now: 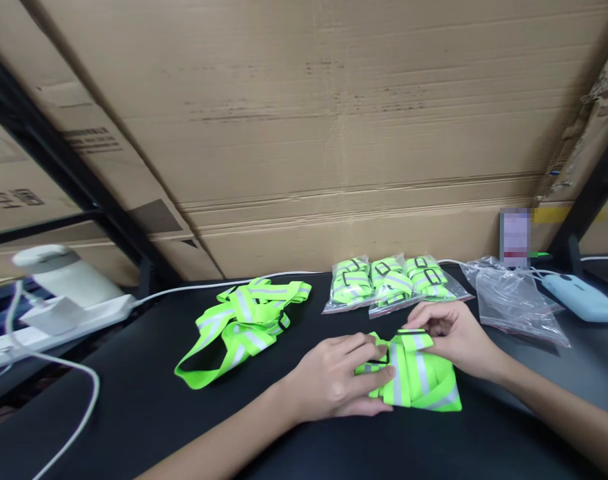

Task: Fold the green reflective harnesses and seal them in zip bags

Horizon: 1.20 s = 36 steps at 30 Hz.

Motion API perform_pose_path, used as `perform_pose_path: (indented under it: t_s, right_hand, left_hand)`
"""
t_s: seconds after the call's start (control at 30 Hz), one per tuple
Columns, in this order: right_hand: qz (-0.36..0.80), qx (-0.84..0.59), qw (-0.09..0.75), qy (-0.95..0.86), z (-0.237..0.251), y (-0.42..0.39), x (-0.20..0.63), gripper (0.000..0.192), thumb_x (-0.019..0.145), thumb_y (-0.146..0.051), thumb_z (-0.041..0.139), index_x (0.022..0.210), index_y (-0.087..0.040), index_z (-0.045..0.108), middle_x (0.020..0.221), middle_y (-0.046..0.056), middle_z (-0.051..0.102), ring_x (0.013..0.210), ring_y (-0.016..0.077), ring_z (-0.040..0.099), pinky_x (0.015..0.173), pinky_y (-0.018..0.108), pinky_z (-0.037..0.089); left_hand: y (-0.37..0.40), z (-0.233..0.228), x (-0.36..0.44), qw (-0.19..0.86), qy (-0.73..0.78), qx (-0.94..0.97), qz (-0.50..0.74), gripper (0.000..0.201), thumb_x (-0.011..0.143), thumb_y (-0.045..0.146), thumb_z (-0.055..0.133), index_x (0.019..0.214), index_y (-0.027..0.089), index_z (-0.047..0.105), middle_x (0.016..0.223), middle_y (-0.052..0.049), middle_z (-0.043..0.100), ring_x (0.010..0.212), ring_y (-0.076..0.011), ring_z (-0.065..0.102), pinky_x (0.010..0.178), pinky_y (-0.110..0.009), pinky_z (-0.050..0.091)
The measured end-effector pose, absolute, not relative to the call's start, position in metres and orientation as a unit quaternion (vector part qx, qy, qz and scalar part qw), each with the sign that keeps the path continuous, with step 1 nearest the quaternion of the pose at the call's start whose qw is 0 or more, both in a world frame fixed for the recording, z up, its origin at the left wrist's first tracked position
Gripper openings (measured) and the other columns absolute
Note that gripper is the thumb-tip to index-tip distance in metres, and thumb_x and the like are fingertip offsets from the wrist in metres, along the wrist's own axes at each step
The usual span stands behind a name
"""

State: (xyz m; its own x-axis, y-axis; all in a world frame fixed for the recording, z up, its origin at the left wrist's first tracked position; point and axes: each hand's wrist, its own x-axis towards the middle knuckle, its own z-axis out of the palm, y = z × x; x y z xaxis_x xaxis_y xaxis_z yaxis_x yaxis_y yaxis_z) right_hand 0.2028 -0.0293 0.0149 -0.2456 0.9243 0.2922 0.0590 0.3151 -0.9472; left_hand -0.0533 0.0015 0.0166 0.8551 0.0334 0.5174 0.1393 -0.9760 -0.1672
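A folded bundle of neon-green reflective strap (424, 377) with grey stripes and black buckles lies on the black table in front of me. My left hand (341, 377) grips its left end, fingers over the top beside a buckle and thumb along the near edge. At its upper right, my right hand (447, 333) pinches the strap close to another black buckle; some of its fingertips are hidden. Left of my hands sits a loose, tangled reflective strap (244, 327). Behind the bundle, three clear bags (353, 283) hold similar folded green straps.
Flat clear plastic bags (517, 300) lie at the right, near a pale blue power bank (584, 298) and an upright phone (515, 237). A white power strip (79, 327) with a cable runs along the left. Cardboard (334, 133) walls the back between black metal posts.
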Motion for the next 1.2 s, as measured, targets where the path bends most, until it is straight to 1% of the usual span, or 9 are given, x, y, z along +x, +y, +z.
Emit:
perform_pose_path:
  t_s: [0.07, 0.2, 0.37, 0.43, 0.6, 0.73, 0.87, 1.03, 1.2]
  right_hand:
    - [0.396, -0.381, 0.465, -0.694, 0.020, -0.037, 0.201, 0.012, 0.077, -0.030, 0.084, 0.082, -0.021, 0.077, 0.087, 0.004, 0.075, 0.068, 0.0155, 0.065, 0.058, 0.028, 0.050]
    - [0.244, -0.351, 0.409, -0.806, 0.023, -0.046, 0.199, 0.005, 0.082, -0.023, 0.079, 0.083, -0.021, 0.075, 0.085, 0.003, 0.078, 0.078, 0.0190, 0.067, 0.075, 0.035, 0.052]
    - [0.100, -0.328, 0.346, -0.873, 0.017, -0.050, 0.198, 0.009, 0.089, -0.023, 0.072, 0.096, -0.021, 0.075, 0.083, 0.004, 0.076, 0.077, 0.0204, 0.063, 0.073, 0.038, 0.050]
    - [0.072, -0.321, 0.343, -0.880, 0.015, -0.053, 0.196, 0.015, 0.089, -0.028, 0.073, 0.102, -0.021, 0.075, 0.090, 0.004, 0.077, 0.084, 0.0226, 0.063, 0.076, 0.038, 0.050]
    - [0.012, -0.293, 0.318, -0.902, 0.013, -0.053, 0.196, 0.050, 0.084, -0.045, 0.077, 0.121, -0.013, 0.068, 0.114, 0.011, 0.075, 0.104, 0.0293, 0.064, 0.092, 0.044, 0.052]
    - [-0.046, -0.291, 0.272, -0.916, 0.008, -0.048, 0.199, 0.036, 0.092, -0.026, 0.069, 0.125, -0.012, 0.065, 0.124, 0.010, 0.072, 0.115, 0.0296, 0.062, 0.104, 0.045, 0.049]
    - [-0.096, -0.286, 0.248, -0.921, 0.003, -0.044, 0.200, 0.032, 0.099, -0.016, 0.056, 0.131, -0.013, 0.061, 0.132, 0.010, 0.069, 0.120, 0.0293, 0.062, 0.103, 0.045, 0.052]
    - [-0.101, -0.259, 0.290, -0.916, 0.002, -0.040, 0.201, 0.033, 0.103, -0.011, 0.049, 0.134, -0.012, 0.057, 0.132, 0.012, 0.069, 0.121, 0.0257, 0.064, 0.104, 0.041, 0.054]
    - [0.039, -0.292, 0.315, -0.902, 0.005, -0.043, 0.200, 0.030, 0.102, -0.016, 0.050, 0.131, -0.012, 0.054, 0.125, 0.014, 0.069, 0.118, 0.0243, 0.065, 0.099, 0.037, 0.057]
  left_hand:
    - [0.004, 0.015, -0.053, 0.104, -0.057, -0.958, -0.263, 0.036, 0.096, 0.052, 0.061, 0.111, 0.021, 0.069, 0.103, -0.008, 0.074, 0.092, -0.0214, 0.070, 0.079, -0.030, 0.059]
    - [0.008, 0.013, -0.054, 0.109, -0.067, -0.957, -0.260, 0.032, 0.098, 0.049, 0.059, 0.108, 0.020, 0.069, 0.103, -0.008, 0.073, 0.092, -0.0209, 0.070, 0.081, -0.029, 0.059]
    - [0.012, 0.009, -0.056, 0.136, -0.051, -0.950, -0.276, 0.029, 0.100, 0.041, 0.058, 0.114, 0.018, 0.067, 0.103, -0.008, 0.073, 0.096, -0.0222, 0.069, 0.087, -0.033, 0.060]
    - [0.015, 0.008, -0.057, 0.147, -0.057, -0.945, -0.286, 0.027, 0.100, 0.040, 0.059, 0.114, 0.018, 0.067, 0.103, -0.009, 0.073, 0.095, -0.0221, 0.069, 0.084, -0.033, 0.060]
    - [0.020, 0.007, -0.058, 0.135, -0.082, -0.943, -0.293, 0.024, 0.099, 0.036, 0.060, 0.112, 0.018, 0.068, 0.103, -0.010, 0.072, 0.091, -0.0222, 0.070, 0.075, -0.031, 0.061]
    - [0.021, 0.006, -0.059, 0.092, -0.094, -0.946, -0.295, 0.020, 0.098, 0.031, 0.062, 0.110, 0.018, 0.069, 0.105, -0.011, 0.072, 0.096, -0.0230, 0.070, 0.080, -0.032, 0.061]
    - [0.020, 0.007, -0.058, 0.047, -0.110, -0.943, -0.310, 0.015, 0.098, 0.028, 0.062, 0.107, 0.017, 0.067, 0.106, -0.010, 0.072, 0.100, -0.0218, 0.070, 0.086, -0.031, 0.059]
    - [0.014, 0.009, -0.054, 0.015, -0.158, -0.930, -0.332, 0.024, 0.097, 0.029, 0.062, 0.116, 0.015, 0.059, 0.100, -0.009, 0.073, 0.092, -0.0210, 0.070, 0.081, -0.031, 0.058]
    - [0.012, 0.009, -0.052, 0.098, -0.165, -0.938, -0.290, 0.057, 0.093, 0.058, 0.062, 0.128, 0.014, 0.057, 0.096, -0.009, 0.071, 0.082, -0.0233, 0.068, 0.070, -0.034, 0.056]
